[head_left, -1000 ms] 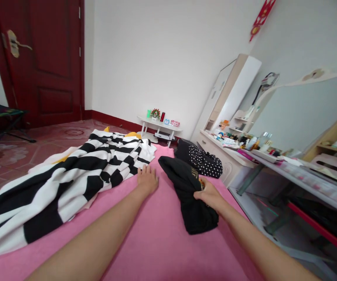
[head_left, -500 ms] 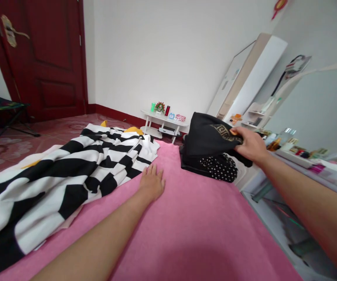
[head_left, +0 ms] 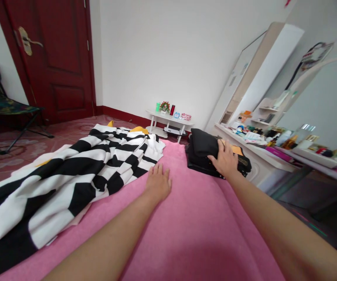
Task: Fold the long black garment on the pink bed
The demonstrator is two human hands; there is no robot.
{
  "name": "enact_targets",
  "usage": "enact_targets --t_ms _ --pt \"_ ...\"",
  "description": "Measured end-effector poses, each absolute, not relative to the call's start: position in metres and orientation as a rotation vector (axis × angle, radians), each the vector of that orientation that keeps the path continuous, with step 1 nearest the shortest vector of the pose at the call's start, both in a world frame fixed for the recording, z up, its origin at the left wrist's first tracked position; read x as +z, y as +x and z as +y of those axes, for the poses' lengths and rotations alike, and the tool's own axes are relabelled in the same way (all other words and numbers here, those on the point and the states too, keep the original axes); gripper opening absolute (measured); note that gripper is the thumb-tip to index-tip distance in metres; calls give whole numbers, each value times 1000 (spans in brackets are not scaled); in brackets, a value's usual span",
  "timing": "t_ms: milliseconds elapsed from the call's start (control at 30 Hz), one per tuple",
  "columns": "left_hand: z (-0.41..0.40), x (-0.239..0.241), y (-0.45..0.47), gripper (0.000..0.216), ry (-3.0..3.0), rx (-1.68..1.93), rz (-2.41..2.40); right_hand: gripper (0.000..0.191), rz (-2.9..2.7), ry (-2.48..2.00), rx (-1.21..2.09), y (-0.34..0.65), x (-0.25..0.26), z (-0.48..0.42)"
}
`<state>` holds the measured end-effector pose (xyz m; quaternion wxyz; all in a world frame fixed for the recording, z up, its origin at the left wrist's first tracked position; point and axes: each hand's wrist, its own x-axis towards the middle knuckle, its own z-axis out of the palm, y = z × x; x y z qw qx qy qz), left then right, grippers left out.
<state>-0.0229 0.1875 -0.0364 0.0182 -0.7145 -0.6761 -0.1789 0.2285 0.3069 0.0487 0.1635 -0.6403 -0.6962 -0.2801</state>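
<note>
My right hand (head_left: 225, 160) lies flat, fingers spread, on top of a folded black garment (head_left: 205, 145) with a gold print. That garment sits on a small stack of dark folded clothes (head_left: 199, 166) at the far right corner of the pink bed cover (head_left: 186, 222). My left hand (head_left: 158, 182) rests palm down and open on the pink cover. Its fingertips are next to the edge of a black-and-white striped cloth (head_left: 77, 171) that is spread over the left side of the bed.
A cluttered white dresser (head_left: 259, 150) with a mirror runs along the right of the bed. A low white table (head_left: 170, 123) with small items stands by the far wall. A dark red door (head_left: 54, 58) and a folding chair (head_left: 1, 107) are at left.
My right hand lifted the black garment off the pink cover, carried it to the far right and set it on the stack. It now rests flat on top. My left hand stayed put.
</note>
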Motion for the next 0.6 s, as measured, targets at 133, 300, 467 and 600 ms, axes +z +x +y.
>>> enact_targets --t_ms 133,300,467,600 --pt "188 -38 -22 53 -2209 -587 -2085 76 -2198 -1777 -684 211 66 317" --pt "188 -39 -23 53 -2210 -599 -2072 67 -2290 -1868 -194 182 112 351" --pt "187 -39 -23 54 -2203 -590 -2078 67 -2136 -1795 -374 171 109 368" --pt "188 -38 -24 56 -2222 -559 -2103 70 -2321 -1963 -159 171 82 369"
